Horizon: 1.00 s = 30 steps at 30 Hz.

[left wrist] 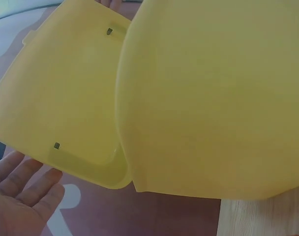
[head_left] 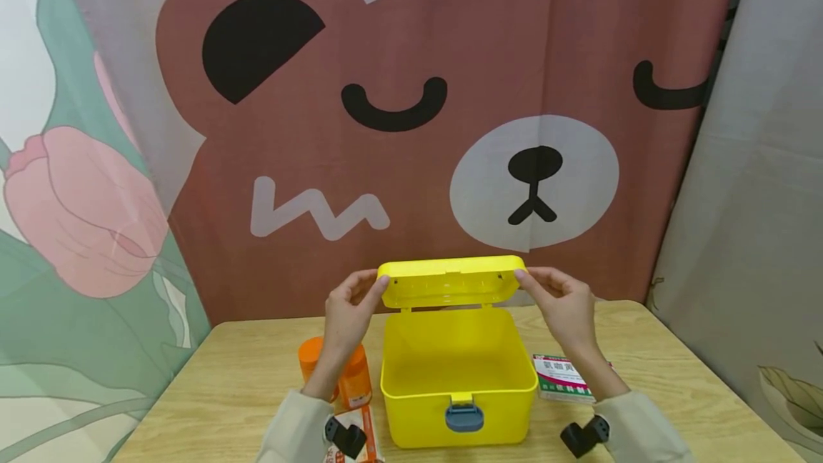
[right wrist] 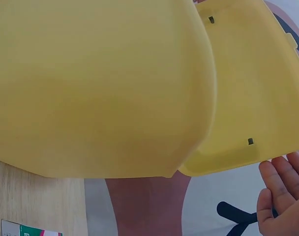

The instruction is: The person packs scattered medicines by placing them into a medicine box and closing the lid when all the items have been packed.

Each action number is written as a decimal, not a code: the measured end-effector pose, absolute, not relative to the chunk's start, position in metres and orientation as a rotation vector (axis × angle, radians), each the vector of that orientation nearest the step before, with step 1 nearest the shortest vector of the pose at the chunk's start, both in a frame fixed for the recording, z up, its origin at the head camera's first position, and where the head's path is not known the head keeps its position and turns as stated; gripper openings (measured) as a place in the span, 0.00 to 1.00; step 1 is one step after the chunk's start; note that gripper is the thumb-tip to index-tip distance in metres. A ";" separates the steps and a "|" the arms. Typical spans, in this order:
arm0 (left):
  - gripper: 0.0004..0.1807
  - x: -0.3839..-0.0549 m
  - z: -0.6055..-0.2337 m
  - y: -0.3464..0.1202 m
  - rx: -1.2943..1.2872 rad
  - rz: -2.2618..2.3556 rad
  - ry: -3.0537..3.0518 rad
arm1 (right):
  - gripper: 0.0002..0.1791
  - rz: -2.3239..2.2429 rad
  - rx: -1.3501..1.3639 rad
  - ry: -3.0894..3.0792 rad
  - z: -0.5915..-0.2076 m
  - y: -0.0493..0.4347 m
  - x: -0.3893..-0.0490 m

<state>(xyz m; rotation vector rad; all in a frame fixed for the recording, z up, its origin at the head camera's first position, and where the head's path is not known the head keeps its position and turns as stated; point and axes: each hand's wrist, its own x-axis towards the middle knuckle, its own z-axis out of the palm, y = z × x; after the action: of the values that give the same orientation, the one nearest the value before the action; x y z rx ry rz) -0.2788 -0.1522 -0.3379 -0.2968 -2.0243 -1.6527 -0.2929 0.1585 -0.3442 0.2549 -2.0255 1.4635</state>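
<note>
A curtain (head_left: 418, 170) printed with a sleepy bear face closes off the rear. A wood-grain table (head_left: 244, 377) stands in front of it. On the table, near the middle, sits a yellow box (head_left: 414, 420), upright, front wall toward the person.

The lid (head_left: 450, 293) is joined to the box's far rim and stands raised, its inner face toward the person. Its long axis runs left to right, spanning from one hand to the other; the mouth of the box lies below it and nearer the person. Neither hand is the closer: the left hand (head_left: 349, 313) pinches the lid's left end, the right hand (head_left: 569, 309) its right end, thumbs on the near side. From the left hand the lid extends rightward; from the right hand, leftward. Both wrist views show fingers at the lid's side edges; the thumbs fall outside them.

Right of the box lies a white-and-green carton (head_left: 561, 371), partly covered by the right forearm. On the left, two orange bottles (head_left: 356, 379) stand beyond an orange-and-white packet (head_left: 371, 434), all partly hidden by the left arm. Smallest noted: a grey-blue latch (head_left: 464, 418) on the box's front.
</note>
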 end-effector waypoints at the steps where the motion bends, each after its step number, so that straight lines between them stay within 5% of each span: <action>1: 0.23 -0.279 -0.338 -0.152 -0.291 -1.652 -2.031 | 0.20 1.471 0.256 -2.041 -0.345 0.158 -0.293; 30: 0.41 -0.298 -0.340 -0.152 -0.348 -1.922 -2.336 | 0.34 1.760 0.259 -2.176 -0.368 0.159 -0.317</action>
<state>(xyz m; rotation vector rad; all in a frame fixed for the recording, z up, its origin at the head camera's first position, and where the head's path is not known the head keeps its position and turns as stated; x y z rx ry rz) -0.2982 -0.1519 -0.3400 -0.3484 -2.3358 -1.9222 -0.3173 0.1594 -0.3678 0.2588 -2.1755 1.7598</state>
